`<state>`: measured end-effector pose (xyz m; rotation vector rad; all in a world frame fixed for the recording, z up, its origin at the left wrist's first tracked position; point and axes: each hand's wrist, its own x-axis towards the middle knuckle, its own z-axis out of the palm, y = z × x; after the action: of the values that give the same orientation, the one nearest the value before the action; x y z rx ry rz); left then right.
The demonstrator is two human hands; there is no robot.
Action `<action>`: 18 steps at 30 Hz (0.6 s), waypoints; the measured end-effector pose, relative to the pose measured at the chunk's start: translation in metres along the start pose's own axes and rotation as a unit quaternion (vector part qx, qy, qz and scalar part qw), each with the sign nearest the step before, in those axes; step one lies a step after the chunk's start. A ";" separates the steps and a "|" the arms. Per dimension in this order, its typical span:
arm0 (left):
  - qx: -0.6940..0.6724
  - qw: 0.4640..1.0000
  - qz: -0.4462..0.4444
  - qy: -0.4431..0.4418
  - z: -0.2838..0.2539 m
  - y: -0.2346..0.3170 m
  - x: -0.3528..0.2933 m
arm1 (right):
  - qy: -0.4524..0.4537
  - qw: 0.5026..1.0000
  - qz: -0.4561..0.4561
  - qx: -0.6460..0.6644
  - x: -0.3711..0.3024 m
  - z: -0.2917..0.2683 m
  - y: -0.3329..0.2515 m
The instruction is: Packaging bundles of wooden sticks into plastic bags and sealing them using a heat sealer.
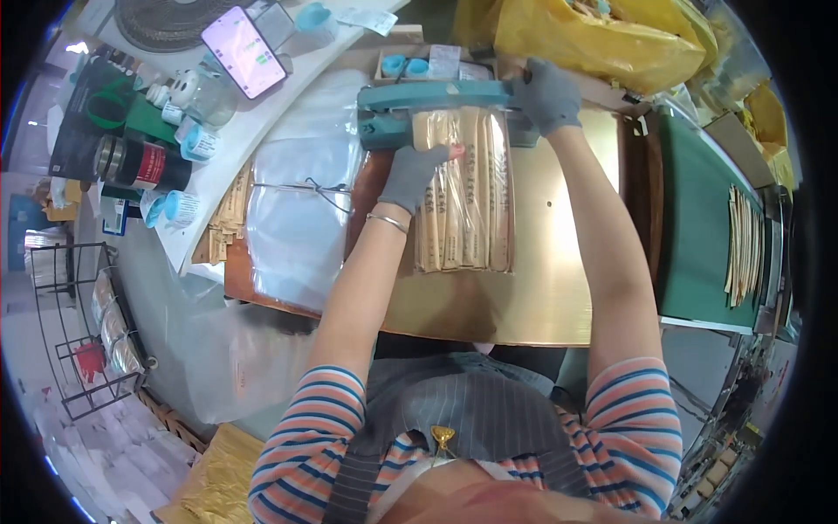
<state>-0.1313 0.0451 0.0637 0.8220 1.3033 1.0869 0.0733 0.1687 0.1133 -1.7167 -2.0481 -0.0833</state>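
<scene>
Packet (467, 210) on the tabletop (554, 236) looks light, stiff lengthwise, kinda slippery, so we'd grab both sides, with our left hand (415, 175) on it, right hand (550, 94) at the green sealer (436, 93), can't tell if either's clamped.

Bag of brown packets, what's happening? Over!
Left hand on clear bag. Right hand at right end of green sealer. Bag's far end at sealer. No blockage visible.
</scene>
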 end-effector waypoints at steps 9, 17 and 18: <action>0.018 1.000 0.003 0.010 -0.002 -0.008 0.008 | 0.019 0.999 0.033 0.024 -0.007 0.003 -0.004; 0.142 0.988 0.042 -0.037 -0.049 0.013 -0.010 | 0.024 0.894 0.132 0.428 -0.165 0.013 0.010; 0.250 0.963 0.102 -0.003 -0.067 0.012 -0.019 | -0.020 0.919 0.135 0.370 -0.199 0.005 0.002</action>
<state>-0.1979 0.0241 0.0724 1.3599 1.5390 0.9183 0.0958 -0.0115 0.0324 -1.4682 -1.5353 0.7275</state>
